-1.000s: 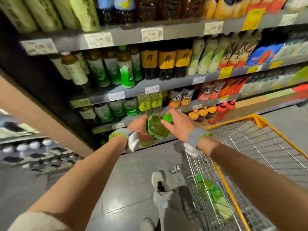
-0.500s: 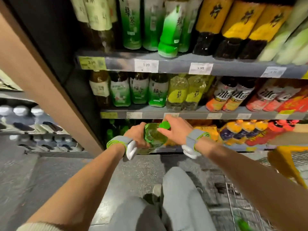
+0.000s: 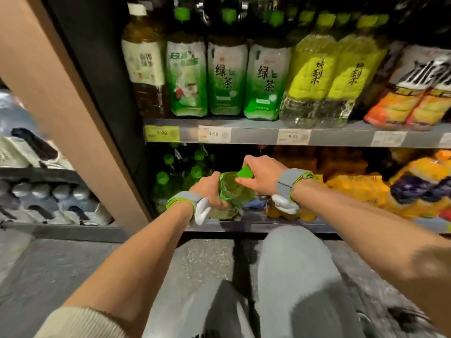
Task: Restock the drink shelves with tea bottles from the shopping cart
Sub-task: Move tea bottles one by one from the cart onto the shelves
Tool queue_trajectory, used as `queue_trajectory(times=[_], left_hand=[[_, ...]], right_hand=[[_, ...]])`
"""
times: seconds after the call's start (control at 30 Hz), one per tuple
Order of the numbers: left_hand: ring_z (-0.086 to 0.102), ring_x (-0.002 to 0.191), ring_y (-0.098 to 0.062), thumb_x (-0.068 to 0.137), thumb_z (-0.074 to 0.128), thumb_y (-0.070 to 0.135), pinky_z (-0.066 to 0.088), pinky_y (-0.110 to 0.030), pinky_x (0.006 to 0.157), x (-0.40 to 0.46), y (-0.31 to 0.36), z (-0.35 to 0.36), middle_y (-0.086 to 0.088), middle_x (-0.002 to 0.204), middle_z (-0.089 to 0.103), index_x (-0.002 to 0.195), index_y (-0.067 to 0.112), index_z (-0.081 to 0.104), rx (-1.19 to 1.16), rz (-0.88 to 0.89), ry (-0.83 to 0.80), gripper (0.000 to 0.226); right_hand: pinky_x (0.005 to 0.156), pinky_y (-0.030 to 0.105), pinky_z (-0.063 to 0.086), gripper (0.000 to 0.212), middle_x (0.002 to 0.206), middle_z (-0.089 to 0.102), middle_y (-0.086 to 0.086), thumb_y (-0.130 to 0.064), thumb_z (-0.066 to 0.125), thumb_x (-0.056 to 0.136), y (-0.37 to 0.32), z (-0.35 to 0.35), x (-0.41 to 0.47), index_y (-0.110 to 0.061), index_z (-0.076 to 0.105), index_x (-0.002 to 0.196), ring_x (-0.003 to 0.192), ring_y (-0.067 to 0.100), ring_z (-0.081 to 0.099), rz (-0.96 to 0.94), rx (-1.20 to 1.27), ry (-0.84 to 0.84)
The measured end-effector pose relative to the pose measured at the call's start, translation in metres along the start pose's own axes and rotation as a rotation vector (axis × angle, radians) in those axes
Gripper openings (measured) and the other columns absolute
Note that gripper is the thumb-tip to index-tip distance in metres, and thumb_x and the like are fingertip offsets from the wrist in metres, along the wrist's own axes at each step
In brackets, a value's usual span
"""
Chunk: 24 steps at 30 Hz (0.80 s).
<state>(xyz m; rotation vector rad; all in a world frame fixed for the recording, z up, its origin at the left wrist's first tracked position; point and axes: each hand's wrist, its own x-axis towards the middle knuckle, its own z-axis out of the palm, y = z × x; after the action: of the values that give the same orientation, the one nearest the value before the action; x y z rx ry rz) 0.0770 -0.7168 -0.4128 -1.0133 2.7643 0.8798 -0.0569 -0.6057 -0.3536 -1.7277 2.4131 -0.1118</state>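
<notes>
Both hands gripped a full, likely heavy tea bottle (image 3: 233, 193), left hand (image 3: 211, 195) at body, right hand (image 3: 260, 175) at cap.

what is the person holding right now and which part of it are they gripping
A green tea bottle, held in both hands: the left hand grips its body, and the right hand pinches the neck at the green cap.

A grey shelf (image 3: 256, 136) carries upright green tea bottles (image 3: 227, 79) beside yellow-labelled bottles (image 3: 312, 79) and orange-labelled ones (image 3: 400, 103).
</notes>
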Motion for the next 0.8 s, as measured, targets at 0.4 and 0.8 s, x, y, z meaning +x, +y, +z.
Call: queue_trajectory(times=[0.4,0.8], left_hand=[[0.061,0.106,-0.026,0.066,0.081,0.024,0.052,-0.034,0.086,0.032,-0.019,0.045,-0.005,0.115,0.061,0.130,0.016,0.039,-0.207,-0.007,0.106,0.076],[0.055,0.107,-0.026,0.075,0.074,0.012,0.040,-0.028,0.077,0.072,-0.024,0.084,-0.009,0.114,0.057,0.123,0.013,0.042,-0.425,-0.128,0.170,0.058]], right_hand=[[0.062,0.034,0.041,0.046,0.096,0.059,0.008,-0.049,0.049,0.092,-0.003,0.022,0.022,-0.010,0.045,0.116,0.088,0.032,0.061,0.001,-0.241,0.004],[0.072,0.037,0.042,0.042,0.113,0.059,0.012,-0.043,0.053,0.092,0.014,0.061,0.064,-0.009,0.045,0.115,0.103,0.036,0.060,0.078,-0.182,-0.008]])
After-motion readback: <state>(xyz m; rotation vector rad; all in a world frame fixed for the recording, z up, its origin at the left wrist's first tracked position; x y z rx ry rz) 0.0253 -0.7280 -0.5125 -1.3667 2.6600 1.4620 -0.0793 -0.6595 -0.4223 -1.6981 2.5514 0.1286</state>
